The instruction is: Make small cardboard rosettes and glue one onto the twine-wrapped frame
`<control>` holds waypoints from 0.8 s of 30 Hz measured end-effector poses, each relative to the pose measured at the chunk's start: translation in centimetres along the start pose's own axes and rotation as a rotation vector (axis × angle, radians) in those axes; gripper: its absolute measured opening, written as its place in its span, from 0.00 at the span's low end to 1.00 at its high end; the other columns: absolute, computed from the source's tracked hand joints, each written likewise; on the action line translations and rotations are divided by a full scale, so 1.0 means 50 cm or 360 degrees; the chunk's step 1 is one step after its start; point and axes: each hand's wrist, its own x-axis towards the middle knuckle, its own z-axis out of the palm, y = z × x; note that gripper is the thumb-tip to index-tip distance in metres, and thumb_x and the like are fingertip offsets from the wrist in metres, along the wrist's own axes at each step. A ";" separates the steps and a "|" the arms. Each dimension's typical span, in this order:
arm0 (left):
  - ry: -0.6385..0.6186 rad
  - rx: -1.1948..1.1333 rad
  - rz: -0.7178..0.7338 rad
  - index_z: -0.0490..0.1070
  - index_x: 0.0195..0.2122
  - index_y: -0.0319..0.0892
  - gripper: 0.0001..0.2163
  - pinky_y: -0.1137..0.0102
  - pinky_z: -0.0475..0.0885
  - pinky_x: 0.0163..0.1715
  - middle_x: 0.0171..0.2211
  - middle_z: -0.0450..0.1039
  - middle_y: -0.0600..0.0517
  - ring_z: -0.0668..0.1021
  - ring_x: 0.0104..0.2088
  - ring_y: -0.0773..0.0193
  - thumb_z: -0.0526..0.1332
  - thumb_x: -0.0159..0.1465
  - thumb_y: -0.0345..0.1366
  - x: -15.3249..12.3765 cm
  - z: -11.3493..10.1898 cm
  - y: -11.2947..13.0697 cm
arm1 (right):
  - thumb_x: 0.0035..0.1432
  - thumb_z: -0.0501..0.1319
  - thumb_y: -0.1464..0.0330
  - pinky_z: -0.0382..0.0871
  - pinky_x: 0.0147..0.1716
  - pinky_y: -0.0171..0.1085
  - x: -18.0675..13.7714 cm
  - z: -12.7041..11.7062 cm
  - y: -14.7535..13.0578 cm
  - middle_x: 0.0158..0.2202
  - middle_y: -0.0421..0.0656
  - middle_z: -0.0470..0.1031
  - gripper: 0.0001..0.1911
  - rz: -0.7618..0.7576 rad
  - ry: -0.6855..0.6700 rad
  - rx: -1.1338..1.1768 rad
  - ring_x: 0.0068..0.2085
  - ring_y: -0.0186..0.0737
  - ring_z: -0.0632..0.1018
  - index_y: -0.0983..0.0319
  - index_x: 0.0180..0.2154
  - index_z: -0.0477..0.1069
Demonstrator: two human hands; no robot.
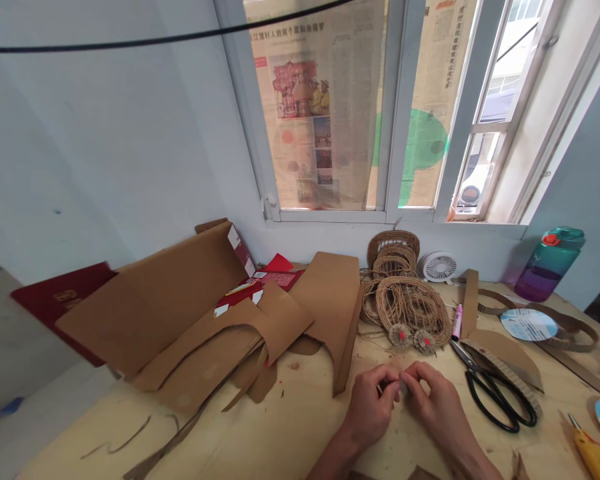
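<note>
While a small greyish piece [402, 385] is pinched by fingers of left hand [376, 399] and right hand [434, 399] over the wooden desk [290, 437], coiled cord ovals [399, 301] set beyond, curve-cut cardboard [283, 325] heaped leftward.

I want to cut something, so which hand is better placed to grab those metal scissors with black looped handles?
Probably your right hand: the black-handled scissors lie just to its right, while your left hand is farther away. Whether either holds anything is unclear.
</note>
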 end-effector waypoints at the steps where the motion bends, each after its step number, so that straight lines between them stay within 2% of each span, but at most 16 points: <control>1: 0.0004 0.0002 0.0016 0.67 0.23 0.40 0.07 0.77 0.62 0.22 0.19 0.66 0.56 0.68 0.20 0.69 0.55 0.57 0.27 0.000 0.000 0.001 | 0.60 0.51 0.59 0.64 0.30 0.35 0.000 0.001 0.000 0.24 0.40 0.72 0.17 -0.0008 0.0012 -0.0010 0.29 0.40 0.72 0.59 0.24 0.68; 5: 0.0038 0.0002 0.0059 0.68 0.22 0.40 0.07 0.76 0.63 0.23 0.19 0.66 0.56 0.68 0.21 0.69 0.55 0.57 0.27 0.000 -0.003 0.003 | 0.61 0.51 0.58 0.64 0.32 0.35 0.000 0.005 -0.003 0.25 0.41 0.71 0.17 -0.0014 0.0017 0.0022 0.30 0.40 0.72 0.59 0.25 0.66; 13: 0.0058 -0.0043 0.0003 0.68 0.22 0.40 0.07 0.76 0.63 0.22 0.19 0.67 0.55 0.68 0.20 0.69 0.56 0.58 0.31 0.005 -0.003 0.002 | 0.62 0.49 0.55 0.64 0.33 0.35 0.000 -0.004 -0.011 0.26 0.41 0.72 0.19 0.0041 -0.0019 0.0088 0.31 0.40 0.72 0.60 0.27 0.67; 24: 0.0069 -0.0007 -0.0002 0.71 0.24 0.39 0.06 0.76 0.63 0.23 0.21 0.69 0.55 0.69 0.21 0.69 0.57 0.57 0.30 0.004 -0.001 -0.009 | 0.60 0.51 0.57 0.66 0.33 0.35 0.002 0.004 0.002 0.26 0.42 0.73 0.16 -0.0036 0.0000 0.0076 0.31 0.40 0.74 0.59 0.28 0.69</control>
